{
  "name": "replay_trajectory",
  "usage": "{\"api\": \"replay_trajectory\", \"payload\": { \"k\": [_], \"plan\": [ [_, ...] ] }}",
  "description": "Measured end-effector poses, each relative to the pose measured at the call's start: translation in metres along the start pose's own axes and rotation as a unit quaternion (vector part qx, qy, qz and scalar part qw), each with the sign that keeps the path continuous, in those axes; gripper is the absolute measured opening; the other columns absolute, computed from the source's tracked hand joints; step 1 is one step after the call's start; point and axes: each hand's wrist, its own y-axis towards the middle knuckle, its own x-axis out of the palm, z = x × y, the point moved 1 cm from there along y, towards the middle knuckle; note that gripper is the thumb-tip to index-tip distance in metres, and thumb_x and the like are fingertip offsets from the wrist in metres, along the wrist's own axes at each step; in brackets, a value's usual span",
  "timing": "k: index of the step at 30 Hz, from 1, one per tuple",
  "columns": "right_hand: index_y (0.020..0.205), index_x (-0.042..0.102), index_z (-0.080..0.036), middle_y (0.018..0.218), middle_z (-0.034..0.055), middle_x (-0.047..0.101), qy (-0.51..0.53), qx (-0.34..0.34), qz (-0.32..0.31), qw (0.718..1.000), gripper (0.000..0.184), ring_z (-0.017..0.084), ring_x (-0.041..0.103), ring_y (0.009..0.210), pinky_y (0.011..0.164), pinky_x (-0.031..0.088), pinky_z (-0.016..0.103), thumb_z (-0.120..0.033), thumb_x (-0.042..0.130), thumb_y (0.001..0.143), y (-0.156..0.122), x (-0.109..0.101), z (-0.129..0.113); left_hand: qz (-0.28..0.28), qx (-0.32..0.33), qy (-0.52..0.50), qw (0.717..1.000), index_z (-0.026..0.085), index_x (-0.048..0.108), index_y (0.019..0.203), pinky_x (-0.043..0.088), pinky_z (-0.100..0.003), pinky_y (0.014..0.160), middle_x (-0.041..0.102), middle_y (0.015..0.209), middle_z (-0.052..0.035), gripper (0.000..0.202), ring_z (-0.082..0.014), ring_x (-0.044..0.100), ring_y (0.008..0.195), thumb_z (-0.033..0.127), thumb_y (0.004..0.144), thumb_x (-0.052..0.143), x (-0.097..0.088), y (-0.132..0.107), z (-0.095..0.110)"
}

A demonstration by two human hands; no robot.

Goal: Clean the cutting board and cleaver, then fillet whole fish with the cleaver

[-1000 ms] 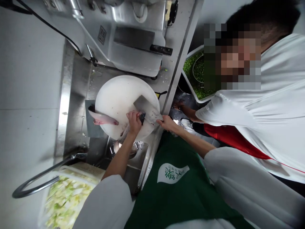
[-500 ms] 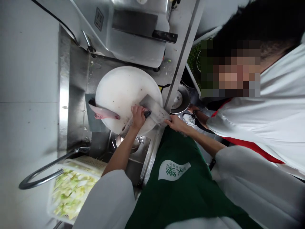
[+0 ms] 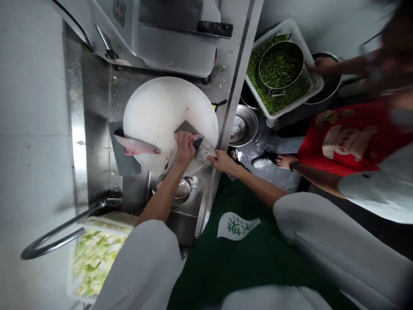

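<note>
Nearest of all, the green apron (image 3: 258, 267), and just past it the right hand (image 3: 224, 162) is wrapped around the end of a broad cleaver (image 3: 204, 156), the handle hidden in the grip. Here's the left hand (image 3: 185, 148), fingers curled tight over a dark-skinned fish (image 3: 198, 142), blade right alongside; whether the edge is in the flesh, I can't tell! It's all over the near right part of the round white board (image 3: 167, 107). Across at the left rim, a pinkish fish piece (image 3: 140, 147) juts out over the edge. Beyond, on the steel counter (image 3: 226, 56), a metal casing (image 3: 174, 54) carries a black-handled knife (image 3: 171, 13). And out right, a co-worker's hand (image 3: 324, 66) at the corner of a white basket (image 3: 271, 115) of chopped greens!
</note>
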Motion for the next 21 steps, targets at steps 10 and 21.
{"api": "replay_trajectory", "payload": {
  "k": [10, 21],
  "plan": [
    [0.110, 0.071, -0.010, 0.092, 0.0151, 0.078, -0.014, 0.002, 0.035, 0.999, 0.032, 0.025, 0.076, 0.093, 0.081, 0.053, 0.026, -0.040, 0.059, 0.105, -0.002, 0.011, 0.006, 0.023, -0.090, 0.140, 0.986, 0.014, 0.045, 0.156, 0.016, -0.065, 0.128, 0.037, 0.165, -0.0228, 0.059, -0.0374, 0.023, 0.158, 0.044, 0.107, 0.033, -0.058, -0.059, -0.029],
    [0.093, 0.065, -0.015, 0.058, 0.0009, 0.065, -0.016, 0.051, 0.007, 0.999, 0.030, 0.015, 0.057, 0.043, 0.048, 0.039, 0.024, -0.042, 0.057, 0.103, -0.008, -0.002, 0.004, 0.038, -0.113, 0.125, 0.985, 0.017, 0.065, 0.102, 0.040, -0.065, 0.108, 0.064, 0.115, -0.0203, 0.036, -0.0389, 0.055, 0.120, 0.048, 0.104, 0.047, -0.035, -0.065, -0.033]
  ]
}}
